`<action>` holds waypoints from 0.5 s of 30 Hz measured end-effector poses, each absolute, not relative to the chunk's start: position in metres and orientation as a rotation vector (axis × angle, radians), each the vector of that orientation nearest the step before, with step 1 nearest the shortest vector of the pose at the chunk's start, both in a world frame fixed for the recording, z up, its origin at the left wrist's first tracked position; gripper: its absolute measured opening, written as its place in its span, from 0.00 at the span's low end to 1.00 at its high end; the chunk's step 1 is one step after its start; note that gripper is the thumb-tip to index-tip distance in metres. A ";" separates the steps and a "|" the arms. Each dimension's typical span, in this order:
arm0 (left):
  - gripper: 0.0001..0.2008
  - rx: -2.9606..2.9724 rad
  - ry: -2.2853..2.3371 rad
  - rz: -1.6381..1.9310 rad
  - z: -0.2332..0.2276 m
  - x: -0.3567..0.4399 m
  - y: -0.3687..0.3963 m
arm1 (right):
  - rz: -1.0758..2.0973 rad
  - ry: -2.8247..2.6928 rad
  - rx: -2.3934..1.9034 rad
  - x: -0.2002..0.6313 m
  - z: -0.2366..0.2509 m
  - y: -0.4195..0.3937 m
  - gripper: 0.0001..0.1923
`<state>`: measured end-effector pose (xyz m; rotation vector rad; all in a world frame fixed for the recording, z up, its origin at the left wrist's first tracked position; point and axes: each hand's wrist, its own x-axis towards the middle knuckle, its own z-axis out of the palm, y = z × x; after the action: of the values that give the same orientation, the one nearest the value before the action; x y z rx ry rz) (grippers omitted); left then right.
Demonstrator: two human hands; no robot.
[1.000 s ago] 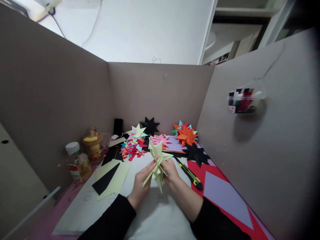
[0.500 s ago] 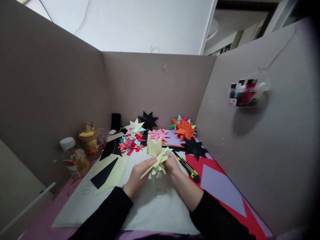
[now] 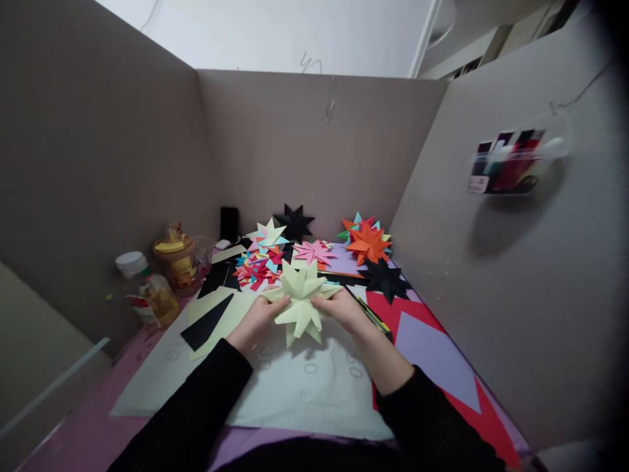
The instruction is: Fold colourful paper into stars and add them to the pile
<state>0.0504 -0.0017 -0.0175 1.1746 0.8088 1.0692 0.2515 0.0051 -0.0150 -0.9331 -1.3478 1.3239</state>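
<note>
Between my two hands is a pale yellow-green folded paper star (image 3: 301, 303), facing me with its points spread. My left hand (image 3: 260, 316) pinches its left side, thumb on the front. On the opposite side my right hand (image 3: 346, 308) grips it the same way, and the fingers of both hands are mostly hidden behind the paper. Under the star lies a white sheet (image 3: 295, 406) with printed numbers. A yellow and black utility knife (image 3: 374, 316) lies just right of my right hand, partly covered by my wrist.
Finished stars stand behind: a pink star (image 3: 314, 252), an orange star (image 3: 368, 244) and a black star (image 3: 386, 280). Pale and black paper strips (image 3: 206, 322) lie left, near a bottle (image 3: 152, 295) and a brown tub (image 3: 175, 265). Red and lilac sheets (image 3: 437, 357) lie right. Grey panels (image 3: 314, 157) enclose the table.
The paper star has turned from edge-on to face me, and both hands now hold it at its sides. The camera view has tilted down slightly.
</note>
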 end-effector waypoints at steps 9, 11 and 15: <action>0.29 1.116 1.051 0.900 -0.029 0.032 0.016 | 1.505 -1.296 -0.894 0.246 -0.039 0.011 0.21; 0.34 1.104 1.297 1.026 -0.035 0.025 0.023 | 1.529 -1.213 -0.982 0.251 -0.046 0.016 0.21; 0.33 1.266 1.532 1.274 -0.043 0.016 0.030 | 1.303 -1.064 -1.289 0.264 -0.061 0.028 0.19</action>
<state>0.0158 0.0302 -0.0427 1.2658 1.5323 1.2741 0.2640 0.0278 -0.0611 -1.2892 -1.0645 1.3027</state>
